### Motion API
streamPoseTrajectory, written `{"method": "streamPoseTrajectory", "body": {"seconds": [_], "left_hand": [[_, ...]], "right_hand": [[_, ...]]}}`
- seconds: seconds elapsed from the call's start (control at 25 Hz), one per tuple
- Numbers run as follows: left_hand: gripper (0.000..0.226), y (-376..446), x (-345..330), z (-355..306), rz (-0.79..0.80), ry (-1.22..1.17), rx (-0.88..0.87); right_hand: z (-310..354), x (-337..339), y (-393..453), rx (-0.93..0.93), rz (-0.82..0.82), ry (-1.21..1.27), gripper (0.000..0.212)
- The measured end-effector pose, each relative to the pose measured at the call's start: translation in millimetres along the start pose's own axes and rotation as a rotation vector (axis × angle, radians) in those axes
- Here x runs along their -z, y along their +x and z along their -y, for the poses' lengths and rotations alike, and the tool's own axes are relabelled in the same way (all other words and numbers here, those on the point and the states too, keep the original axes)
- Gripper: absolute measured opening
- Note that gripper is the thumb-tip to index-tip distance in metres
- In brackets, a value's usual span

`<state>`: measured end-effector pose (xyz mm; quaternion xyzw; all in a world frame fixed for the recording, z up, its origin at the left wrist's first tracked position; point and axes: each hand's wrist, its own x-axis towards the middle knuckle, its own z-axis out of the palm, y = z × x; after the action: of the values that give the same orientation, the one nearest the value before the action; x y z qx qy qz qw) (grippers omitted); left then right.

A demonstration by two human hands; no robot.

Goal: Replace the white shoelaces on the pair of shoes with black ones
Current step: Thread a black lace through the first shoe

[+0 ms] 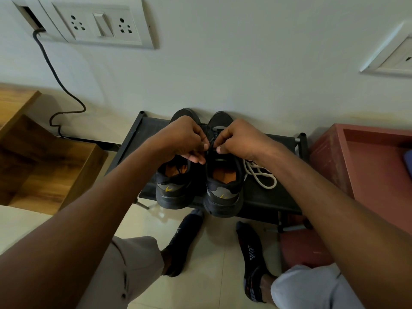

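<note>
Two black shoes with orange insoles stand side by side on a low black rack (267, 197), heels toward me. Over the right shoe (224, 188) my left hand (186, 139) and my right hand (238, 140) meet, each pinching a black lace (211, 141) at the upper eyelets. The left shoe (174, 186) sits partly under my left hand, so its lacing is hidden. A loose white shoelace (263, 175) lies in a heap on the rack just right of the right shoe, under my right wrist.
The rack stands against a pale wall with socket plates (100, 23) and a hanging black cable (55, 70). A wooden cabinet (44, 163) is at the left, a reddish box (367, 166) at the right. My socked feet (252, 253) rest on the tiled floor below.
</note>
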<state>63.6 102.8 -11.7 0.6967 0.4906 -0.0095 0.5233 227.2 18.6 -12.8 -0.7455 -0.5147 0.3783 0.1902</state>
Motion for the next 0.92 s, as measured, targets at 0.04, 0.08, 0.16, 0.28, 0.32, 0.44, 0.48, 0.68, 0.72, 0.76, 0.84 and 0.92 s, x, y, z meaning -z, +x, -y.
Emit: {"method": "streamPoseTrajectory", "body": {"seconds": [0.04,0.08,0.16,0.28,0.32,0.44,0.48,0.68,0.72,0.76,0.84,0.92], "left_hand": [[0.011,0,0,0,-0.004,-0.004,0.000],[0.011,1,-1,0,-0.001,-0.010,-0.003],[0.012,0,-2,-1,0.007,-0.022,-0.004],[0.013,0,-4,-2,0.003,-0.050,0.013],[0.013,0,-4,-1,0.004,-0.055,0.016],[0.011,0,-4,0,0.010,-0.059,0.005],[0.010,-1,-4,0,0.010,-0.064,-0.001],[0.006,0,-2,3,-0.005,-0.094,-0.023],[0.005,-1,-2,3,-0.008,-0.095,-0.029],[0.004,-1,-3,2,-0.013,-0.081,-0.039],[0.003,-4,-2,-1,-0.055,0.007,-0.072],[0.009,-7,4,-7,-0.158,0.075,-0.134]], "right_hand": [[-1,0,0,0.007,0.003,-0.039,0.019],[-2,-1,0,0.018,-0.024,-0.087,0.019],[-3,-7,0,0.037,-0.131,-0.185,0.015],[-3,-17,1,0.009,-0.294,-0.265,0.008],[-2,-19,0,-0.008,-0.332,-0.279,0.006],[0,-24,0,-0.037,-0.376,-0.309,0.006],[-1,-24,1,-0.035,-0.357,-0.300,0.009],[3,-8,-2,-0.047,-0.081,-0.001,0.015],[3,-4,-3,-0.038,-0.033,-0.015,0.021],[3,-1,-4,-0.012,-0.006,-0.070,0.024],[1,5,-4,0.065,-0.024,-0.203,0.024],[-4,12,-3,0.117,-0.077,-0.241,0.023]]}}
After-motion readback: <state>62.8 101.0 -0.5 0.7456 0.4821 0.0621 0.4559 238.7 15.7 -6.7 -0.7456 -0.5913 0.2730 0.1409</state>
